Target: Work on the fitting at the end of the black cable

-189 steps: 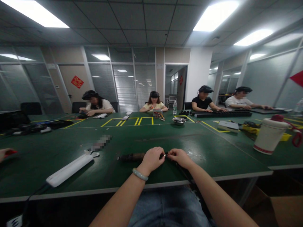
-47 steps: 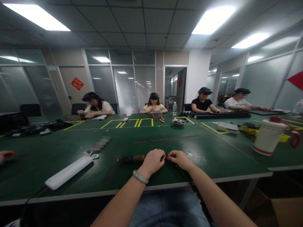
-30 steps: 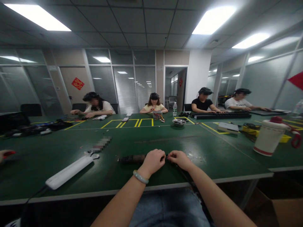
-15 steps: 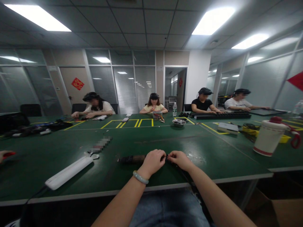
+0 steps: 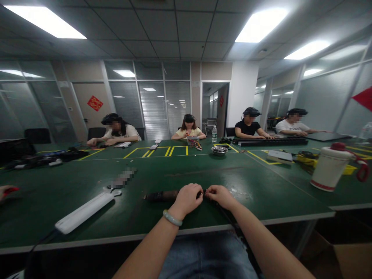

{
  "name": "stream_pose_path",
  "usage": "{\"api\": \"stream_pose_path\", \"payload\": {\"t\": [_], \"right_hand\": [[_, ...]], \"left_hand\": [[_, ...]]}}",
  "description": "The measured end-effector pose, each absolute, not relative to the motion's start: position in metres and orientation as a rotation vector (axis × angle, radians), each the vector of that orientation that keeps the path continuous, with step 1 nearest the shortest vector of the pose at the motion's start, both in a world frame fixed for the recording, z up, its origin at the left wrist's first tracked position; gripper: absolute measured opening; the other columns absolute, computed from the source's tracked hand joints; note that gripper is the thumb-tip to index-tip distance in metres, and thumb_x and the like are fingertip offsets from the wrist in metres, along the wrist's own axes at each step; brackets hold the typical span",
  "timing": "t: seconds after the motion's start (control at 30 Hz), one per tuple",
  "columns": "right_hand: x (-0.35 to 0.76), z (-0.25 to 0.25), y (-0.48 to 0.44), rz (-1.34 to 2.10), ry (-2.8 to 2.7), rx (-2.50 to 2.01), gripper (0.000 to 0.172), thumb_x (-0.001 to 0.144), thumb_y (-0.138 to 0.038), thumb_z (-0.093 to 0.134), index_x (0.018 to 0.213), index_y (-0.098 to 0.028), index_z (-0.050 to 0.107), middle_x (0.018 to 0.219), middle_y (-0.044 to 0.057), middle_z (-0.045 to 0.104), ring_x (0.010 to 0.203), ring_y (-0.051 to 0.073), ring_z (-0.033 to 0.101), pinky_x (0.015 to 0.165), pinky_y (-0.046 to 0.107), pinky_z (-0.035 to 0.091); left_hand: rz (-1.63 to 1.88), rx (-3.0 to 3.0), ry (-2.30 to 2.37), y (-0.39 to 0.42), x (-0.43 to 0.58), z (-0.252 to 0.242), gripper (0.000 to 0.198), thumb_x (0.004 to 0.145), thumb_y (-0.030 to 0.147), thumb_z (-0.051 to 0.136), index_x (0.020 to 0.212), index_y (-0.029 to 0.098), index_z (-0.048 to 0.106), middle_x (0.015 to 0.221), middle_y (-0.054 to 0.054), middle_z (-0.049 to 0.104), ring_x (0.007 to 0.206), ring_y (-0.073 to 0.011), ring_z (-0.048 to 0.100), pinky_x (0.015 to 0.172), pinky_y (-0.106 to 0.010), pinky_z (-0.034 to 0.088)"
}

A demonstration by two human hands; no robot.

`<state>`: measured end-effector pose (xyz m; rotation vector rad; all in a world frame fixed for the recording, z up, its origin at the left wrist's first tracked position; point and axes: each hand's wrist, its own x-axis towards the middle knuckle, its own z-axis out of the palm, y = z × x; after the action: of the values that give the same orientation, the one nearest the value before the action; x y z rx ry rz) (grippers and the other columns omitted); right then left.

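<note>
A dark cylindrical tool point(image 5: 161, 196) lies sideways on the green table in front of me. Over its right end is my left hand point(image 5: 189, 199), fingers curled, with a pale bracelet on the wrist. My right hand point(image 5: 221, 197) is just to the right, fingers pinched on a dark cable point(image 5: 222, 212) that runs down over the table's front edge. A small gap separates the fingertips of both hands. Whatever sits between the left fingers is too small and dark to make out.
On the left lies a white power strip point(image 5: 84, 213). A metal bowl point(image 5: 219, 150) stands ahead, a white jug point(image 5: 331, 166) at the right. Several people sit across the table point(image 5: 145, 170). Another person's hand point(image 5: 5, 191) shows at the left edge.
My hands have barely moved; the left fingers have shifted slightly at the tool's end. Across the table at the far right, a person's dark flat panel now lies lower.
</note>
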<state>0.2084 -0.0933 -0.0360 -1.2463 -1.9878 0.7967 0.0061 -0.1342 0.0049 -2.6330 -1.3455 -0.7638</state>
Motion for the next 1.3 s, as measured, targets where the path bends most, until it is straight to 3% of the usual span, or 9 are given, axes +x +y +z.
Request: {"api": "stream_pose_path", "payload": {"t": [1.3], "right_hand": [[0.2074, -0.0303, -0.0975, 0.776, -1.994, -1.281, 0.02, 0.079, -0.035, 0.062, 0.087, -0.018, 0.07, 0.071, 0.001, 0.069, 0.062, 0.013, 0.06, 0.057, 0.022, 0.042]], "left_hand": [[-0.741, -2.617, -1.358, -0.1343, 0.0058, 0.0049, 0.005, 0.085, 0.023, 0.055, 0.087, 0.021, 0.06, 0.087, -0.002, 0.062, 0.086, -0.0181, 0.055, 0.079, -0.031, 0.041]]}}
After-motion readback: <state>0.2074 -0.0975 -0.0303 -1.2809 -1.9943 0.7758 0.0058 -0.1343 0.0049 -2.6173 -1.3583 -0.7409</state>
